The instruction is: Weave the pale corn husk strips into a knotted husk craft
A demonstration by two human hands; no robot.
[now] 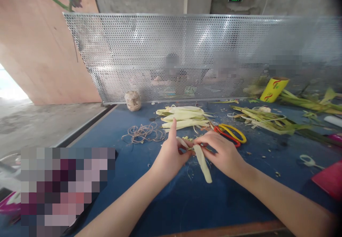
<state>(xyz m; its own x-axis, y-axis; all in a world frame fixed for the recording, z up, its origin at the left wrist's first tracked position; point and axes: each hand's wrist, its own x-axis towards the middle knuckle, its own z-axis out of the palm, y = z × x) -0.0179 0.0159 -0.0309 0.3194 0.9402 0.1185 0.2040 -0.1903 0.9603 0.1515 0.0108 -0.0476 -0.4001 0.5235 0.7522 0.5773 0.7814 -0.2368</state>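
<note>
A pale strip of corn husk (203,164) hangs down between my hands over the blue table. My left hand (172,151) pinches its upper part, with the index finger pointing up. From the other side my right hand (220,151) grips the husk, thumb and fingers pressed together. Just beyond them lies a pile of corn husks (184,116). Red-and-yellow scissors (232,133) rest right beside my right hand. A loose tangle of thin brown string (144,133) lies to the left of the pile. My fingertips partly hide the folded end of the husk.
A perforated metal screen (149,51) stands along the table's back edge, with people behind it. A yellow roll (274,89) and green husk scraps (263,119) are at right. A wrapped whitish lump (133,101) sits at back left; a pixelated object (64,183) lies near left.
</note>
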